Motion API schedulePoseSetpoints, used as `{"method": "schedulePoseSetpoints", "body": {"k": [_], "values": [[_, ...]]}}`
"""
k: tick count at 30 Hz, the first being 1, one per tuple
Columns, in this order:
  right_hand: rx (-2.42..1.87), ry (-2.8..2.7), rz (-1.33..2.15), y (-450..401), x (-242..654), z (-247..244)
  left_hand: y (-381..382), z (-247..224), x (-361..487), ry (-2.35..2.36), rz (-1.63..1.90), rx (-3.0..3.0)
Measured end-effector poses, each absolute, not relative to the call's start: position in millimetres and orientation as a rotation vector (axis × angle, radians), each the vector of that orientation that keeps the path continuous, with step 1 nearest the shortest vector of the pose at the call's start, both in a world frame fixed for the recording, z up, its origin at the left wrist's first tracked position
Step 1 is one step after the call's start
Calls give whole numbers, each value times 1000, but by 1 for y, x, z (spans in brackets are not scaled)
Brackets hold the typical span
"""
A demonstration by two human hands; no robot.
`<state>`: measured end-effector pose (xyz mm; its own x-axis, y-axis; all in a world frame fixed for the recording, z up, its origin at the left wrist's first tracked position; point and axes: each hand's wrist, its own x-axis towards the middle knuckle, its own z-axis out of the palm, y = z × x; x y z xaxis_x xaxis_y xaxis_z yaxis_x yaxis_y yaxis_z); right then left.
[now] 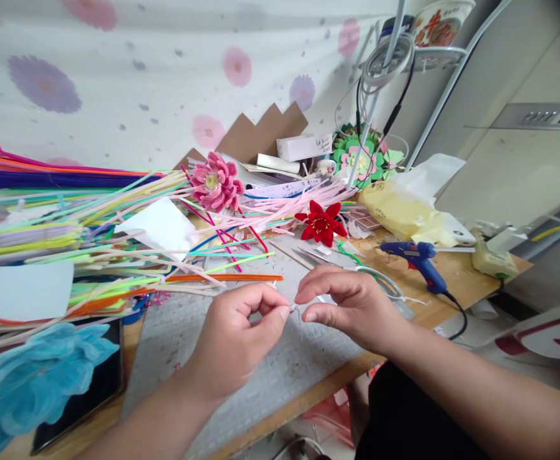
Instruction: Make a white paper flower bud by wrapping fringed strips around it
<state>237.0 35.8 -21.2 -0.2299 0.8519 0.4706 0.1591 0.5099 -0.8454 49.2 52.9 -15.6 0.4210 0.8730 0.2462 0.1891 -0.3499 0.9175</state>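
My left hand (238, 333) is closed in a pinch over the grey cutting mat (174, 358). Between its thumb and forefinger sits a small pale wisp (294, 308), too small to make out fully. Just to its right, my right hand (350, 303) has thumb and fingers apart, curved around the space beside that wisp. Behind the hands lie a red flower (321, 223) with pointed petals and a pair of scissors (314, 255), partly hidden by the right hand.
Many coloured pipe cleaners (69, 239) spread over the left and back. A pink flower (216, 182) rests on them. A blue fuzzy flower (45, 377) lies on a dark tablet (110, 358) at front left. A blue glue gun (417, 259) with its cord stands right.
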Motion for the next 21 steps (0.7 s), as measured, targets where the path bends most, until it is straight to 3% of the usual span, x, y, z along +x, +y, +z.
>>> {"method": "schedulePoseSetpoints", "body": {"k": [9,21], "values": [[-903,-1502,1044,36,241,-21,55,-17,50,950,927,1600],[-1082,-1502,975,33,247,-19,59,-21,51,1009,947,1501]]}}
